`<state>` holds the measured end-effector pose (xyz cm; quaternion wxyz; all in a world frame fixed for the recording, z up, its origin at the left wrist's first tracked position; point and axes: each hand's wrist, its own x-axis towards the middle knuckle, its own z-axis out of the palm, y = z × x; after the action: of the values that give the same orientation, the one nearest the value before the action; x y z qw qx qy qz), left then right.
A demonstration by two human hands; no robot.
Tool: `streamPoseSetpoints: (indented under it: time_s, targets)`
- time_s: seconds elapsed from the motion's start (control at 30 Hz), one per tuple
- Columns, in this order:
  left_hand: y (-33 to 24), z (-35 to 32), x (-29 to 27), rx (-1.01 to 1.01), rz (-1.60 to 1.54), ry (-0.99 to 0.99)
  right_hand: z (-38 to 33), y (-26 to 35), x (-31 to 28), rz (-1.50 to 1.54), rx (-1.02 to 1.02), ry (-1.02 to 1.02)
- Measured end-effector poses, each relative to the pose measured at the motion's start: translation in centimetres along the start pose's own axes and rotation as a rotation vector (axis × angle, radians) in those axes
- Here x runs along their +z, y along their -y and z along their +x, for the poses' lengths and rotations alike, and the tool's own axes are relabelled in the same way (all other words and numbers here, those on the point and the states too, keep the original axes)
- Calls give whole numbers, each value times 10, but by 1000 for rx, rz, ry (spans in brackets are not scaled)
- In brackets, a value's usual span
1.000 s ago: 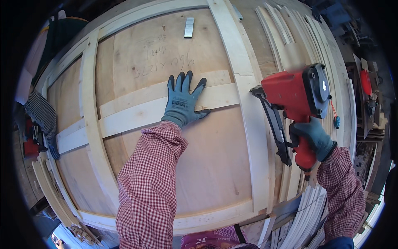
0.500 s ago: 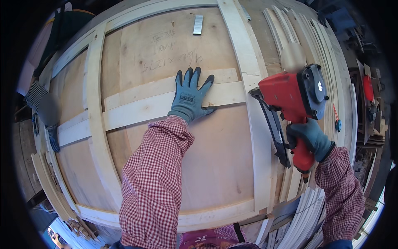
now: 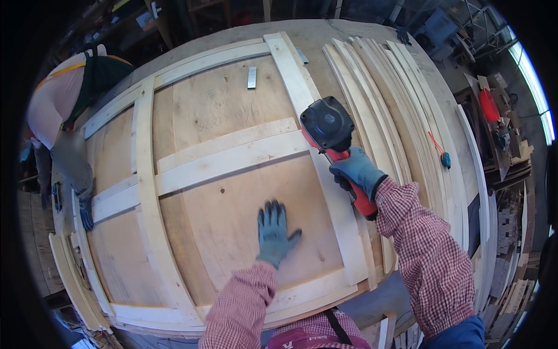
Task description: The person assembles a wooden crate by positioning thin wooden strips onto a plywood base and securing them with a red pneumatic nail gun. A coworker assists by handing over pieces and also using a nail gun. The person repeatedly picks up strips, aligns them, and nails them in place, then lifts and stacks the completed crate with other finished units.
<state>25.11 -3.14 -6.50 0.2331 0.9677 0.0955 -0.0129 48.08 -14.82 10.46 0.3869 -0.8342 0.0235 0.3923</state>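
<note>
Workshop table point(image 3: 349, 29), wood strips point(image 3: 378, 104) at right. Left hand point(image 3: 273, 235) over panel point(image 3: 212, 235), fingers slightly spread, thumb out. Right hand point(image 3: 359, 170) has fingers wrapped round nailer point(image 3: 329, 123), its head over right board point(image 3: 293, 78)

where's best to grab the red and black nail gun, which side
I'd take the red and black nail gun by its slim red handle, coming from the near right side: the handle slants back that way, while the broad black head at its far end looks too bulky to wrap.
</note>
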Motion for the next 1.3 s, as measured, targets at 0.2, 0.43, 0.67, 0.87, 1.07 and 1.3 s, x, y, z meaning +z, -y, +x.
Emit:
streamPoseSetpoints:
  time_s: [0.2, 0.43, 0.67, 0.87, 1.07, 1.3]
  targets:
    - [-43, -223, -24, 43, -171, 236, -14, -14, -4, 30, -115, 16]
    - [-20, -380, -31, -394, -43, 249, -78, -115, -52, 127, -136, -27]
    - [-89, -388, -8, -602, -508, 73, -146, -231, -71, 344, -67, -73]
    - [-146, -304, -13, -280, -781, 127, -158, -280, -44, 336, -39, -169]
    - [-172, -202, -24, -377, -1240, 165, -160, -275, -1, -95, -211, -349]
    - [-230, -108, 15, -554, -1441, 587, -175, -281, 1, 4, -198, -351]
